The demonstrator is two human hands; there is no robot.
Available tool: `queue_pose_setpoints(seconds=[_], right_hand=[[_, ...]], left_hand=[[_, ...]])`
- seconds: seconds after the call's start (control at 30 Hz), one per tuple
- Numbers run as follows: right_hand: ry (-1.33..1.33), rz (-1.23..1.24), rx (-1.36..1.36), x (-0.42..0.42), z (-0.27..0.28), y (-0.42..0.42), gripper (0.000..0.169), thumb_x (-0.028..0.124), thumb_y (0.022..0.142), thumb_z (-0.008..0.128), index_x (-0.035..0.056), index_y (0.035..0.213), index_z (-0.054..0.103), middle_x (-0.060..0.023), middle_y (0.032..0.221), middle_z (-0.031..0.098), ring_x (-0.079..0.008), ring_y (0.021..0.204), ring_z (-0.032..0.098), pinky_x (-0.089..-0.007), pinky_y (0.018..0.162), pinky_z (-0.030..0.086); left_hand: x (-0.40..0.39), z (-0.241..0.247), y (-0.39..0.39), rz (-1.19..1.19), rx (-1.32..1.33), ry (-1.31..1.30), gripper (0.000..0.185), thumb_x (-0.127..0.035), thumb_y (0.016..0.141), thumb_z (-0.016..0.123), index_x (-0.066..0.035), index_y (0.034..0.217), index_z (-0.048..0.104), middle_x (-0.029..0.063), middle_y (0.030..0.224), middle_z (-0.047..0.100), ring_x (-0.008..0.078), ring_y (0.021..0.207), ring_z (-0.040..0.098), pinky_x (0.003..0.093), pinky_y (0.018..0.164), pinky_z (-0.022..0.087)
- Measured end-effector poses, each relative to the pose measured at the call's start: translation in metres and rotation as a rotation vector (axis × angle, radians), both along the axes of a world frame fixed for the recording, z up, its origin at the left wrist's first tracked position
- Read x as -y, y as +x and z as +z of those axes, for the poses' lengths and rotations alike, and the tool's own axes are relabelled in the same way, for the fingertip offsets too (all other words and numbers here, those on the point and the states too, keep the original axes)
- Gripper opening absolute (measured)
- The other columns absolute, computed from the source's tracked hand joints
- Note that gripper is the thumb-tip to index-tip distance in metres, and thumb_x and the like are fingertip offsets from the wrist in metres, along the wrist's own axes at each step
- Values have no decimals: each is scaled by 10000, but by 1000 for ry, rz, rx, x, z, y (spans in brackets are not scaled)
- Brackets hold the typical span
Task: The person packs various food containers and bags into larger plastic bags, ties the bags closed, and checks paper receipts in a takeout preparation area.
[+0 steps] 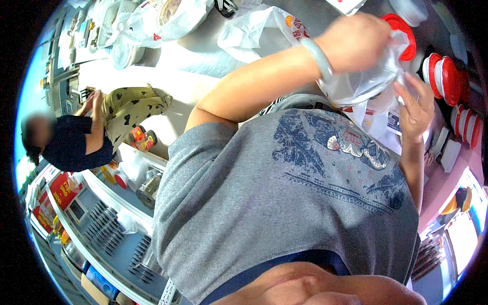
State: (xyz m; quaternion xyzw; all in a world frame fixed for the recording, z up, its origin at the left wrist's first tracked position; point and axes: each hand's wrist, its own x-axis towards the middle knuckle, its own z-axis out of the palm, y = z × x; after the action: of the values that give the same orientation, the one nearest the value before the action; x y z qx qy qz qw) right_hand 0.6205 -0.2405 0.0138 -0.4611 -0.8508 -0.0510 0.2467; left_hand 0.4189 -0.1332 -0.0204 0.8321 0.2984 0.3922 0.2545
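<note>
A translucent white plastic bag hangs in front of my body, at the upper right. My left hand, blurred and with a pale bangle at the wrist, is closed on its gathered upper part; the fingertips are hidden. Lower on the right, my right hand pinches the bag's edge between thumb and fingers. What the bag holds cannot be made out clearly. Just beyond my left hand shows a round red lid. Another white bag with red and orange print lies on the metal counter.
Red-and-white round tubs stand at the right. Upper left are a filled plastic bag and a lidded clear container. A person in a dark top is at the left, above shelves with rows of dark items.
</note>
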Motion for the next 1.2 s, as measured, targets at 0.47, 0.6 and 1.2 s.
queue_pose_setpoints(seconds=[0.47,0.6,1.2], right_hand=[[-720,-403,-945,32,-22,26,176,106,894,550,-19,1013,585,-63,920,617,-125,852,562,-240,789,429],[-723,-254,-1312,27,-20,9,206,84,913,499,-38,1075,538,-67,937,603,-124,903,550,-238,856,398],[-687,-406,-931,9,-22,-8,156,155,875,597,17,949,607,35,760,557,-26,688,467,-169,604,374]], left_hand=[[17,9,0,-61,-250,63,321,-404,756,570,-100,808,657,82,788,640,287,824,610,452,768,395],[21,14,8,85,-255,32,295,-356,724,606,-153,936,635,71,803,642,277,839,615,450,778,389],[30,17,22,-126,282,-174,189,-128,714,667,-50,883,631,119,761,619,277,696,623,348,628,499]])
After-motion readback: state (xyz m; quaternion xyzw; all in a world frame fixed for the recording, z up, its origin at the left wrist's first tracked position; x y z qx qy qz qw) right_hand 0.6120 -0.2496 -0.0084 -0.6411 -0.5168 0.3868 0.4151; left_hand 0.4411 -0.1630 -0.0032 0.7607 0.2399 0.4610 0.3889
